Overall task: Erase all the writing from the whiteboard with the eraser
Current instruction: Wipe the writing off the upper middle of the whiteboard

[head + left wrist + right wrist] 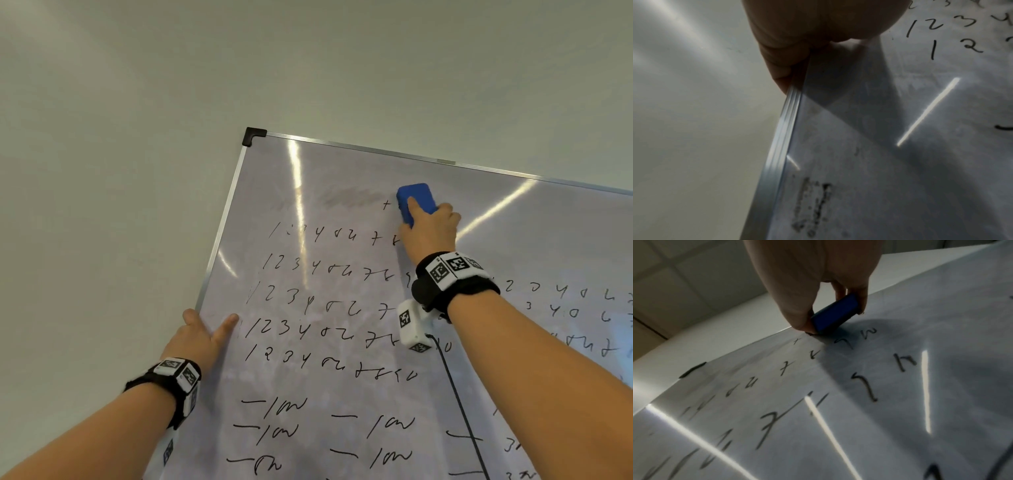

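Whiteboard: the whiteboard [342, 178] hangs on a pale wall [120, 171]; it has a thin metal frame [219, 226] and a black corner cap [252, 135] at its upper left.
Writing: rows of black writing [301, 267] fill the board, mostly digits from 1 upward, with dashes and scribbles lower down. More rows continue at the right side, beyond the right arm.
Erased part: along the top row there is a grey smear [349, 197] to the left of the eraser, and a small cross mark [386, 204] stands between the smear and the eraser.
Eraser: the blue eraser [415, 202] lies flat against the board in the upper part, near the top row. In the right wrist view the eraser [833, 313] touches the board surface just above the nearest marks.
Right hand: the right hand [432, 233] grips the eraser, with the thumb on one edge and the fingers [861, 293] on the other edge; the hand is clamped on it.
Left hand: the left hand [202, 337] rests at the left edge of the board, fingers spread and mostly straight, the thumb on the white surface. In the left wrist view the hand [797, 40] touches the metal frame; it holds nothing.
Wrists: both wrists carry black bands with black-and-white markers [452, 269], and a black cable [459, 411] hangs from the right one across the board.
Stain: near the left frame, low in the left wrist view, a dark dried stain [813, 206] sits on the board.
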Demonstrator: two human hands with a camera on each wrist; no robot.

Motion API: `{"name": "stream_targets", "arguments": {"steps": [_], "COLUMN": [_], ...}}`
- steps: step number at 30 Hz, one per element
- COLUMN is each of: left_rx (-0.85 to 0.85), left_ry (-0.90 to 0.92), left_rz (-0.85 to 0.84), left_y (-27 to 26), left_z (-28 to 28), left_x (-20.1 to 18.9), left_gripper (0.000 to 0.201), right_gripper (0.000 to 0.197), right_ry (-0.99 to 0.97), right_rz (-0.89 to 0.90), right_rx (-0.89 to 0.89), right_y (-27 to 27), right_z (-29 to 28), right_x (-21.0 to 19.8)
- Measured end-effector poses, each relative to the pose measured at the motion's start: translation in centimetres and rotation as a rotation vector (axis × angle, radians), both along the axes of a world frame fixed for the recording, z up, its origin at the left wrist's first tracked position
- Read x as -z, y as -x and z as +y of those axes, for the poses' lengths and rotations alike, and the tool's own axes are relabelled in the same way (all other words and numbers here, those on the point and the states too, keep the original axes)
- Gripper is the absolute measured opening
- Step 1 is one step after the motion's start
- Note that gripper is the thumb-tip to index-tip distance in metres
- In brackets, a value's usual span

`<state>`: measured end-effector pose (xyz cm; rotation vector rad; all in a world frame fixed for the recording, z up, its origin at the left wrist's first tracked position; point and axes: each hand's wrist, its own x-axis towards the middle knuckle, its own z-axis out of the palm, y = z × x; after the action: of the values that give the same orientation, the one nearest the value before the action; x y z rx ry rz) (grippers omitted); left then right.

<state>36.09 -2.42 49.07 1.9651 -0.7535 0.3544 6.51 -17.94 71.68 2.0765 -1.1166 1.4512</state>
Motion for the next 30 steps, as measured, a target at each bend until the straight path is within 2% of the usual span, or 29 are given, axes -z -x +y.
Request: {"name": "stream_targets", "arguments": {"steps": [5,8,10,14,19,23,27,28,30], "left_rx": [0.003,0.009,0.010,0.006,0.002,-0.011,-0.009,-0.010,-0.010], "left_ry": [-0.002,-0.009,-0.007,-0.015,-0.019,-0.019,-0.024,-0.023,-0.020], "left_rz": [0.000,0.005,0.006,0.000,0.006,0.003,0.003,0.005,0.006], "left_y": [-0.2,-0.2,-0.2,-0.3,-0.3,-0.3,-0.2,-0.2,-0.2], "left_z": [-0.1,-0.1,-0.1,-0.3,-0.3,-0.3,-0.2,-0.2,-0.2], "left_x": [0.0,0.1,0.1,0.0,0.0,0.1,0.1,0.1,0.0], "left_gripper": [0.079,0.077,0.075,0.077,0.076,0.078,0.079,0.079,0.079], "right_gripper": [0.052,0.052,0.053,0.052,0.052,0.050,0.052,0.053,0.053], "right_ry": [0.029,0.012,-0.042,0.006,0.002,0.026,0.002,-0.020,-0.021], "right_rz": [0.204,0.050,-0.008,0.155,-0.012,0.148,-0.044,-0.058,0.022], "right_rx": [-0.122,-0.003,0.015,-0.108,0.013,-0.141,-0.009,0.000,-0.072], "right_y": [-0.8,0.0,0.1,-0.1,0.6,0.6,1.6,1.5,1.0], "right_z": [0.5,-0.1,-0.2,0.1,0.1,0.1,-0.7,-0.5,-0.3], "right_x": [1.3,0.8,0.8,1.4,0.8,1.5,1.2,1.3,1.5]}}
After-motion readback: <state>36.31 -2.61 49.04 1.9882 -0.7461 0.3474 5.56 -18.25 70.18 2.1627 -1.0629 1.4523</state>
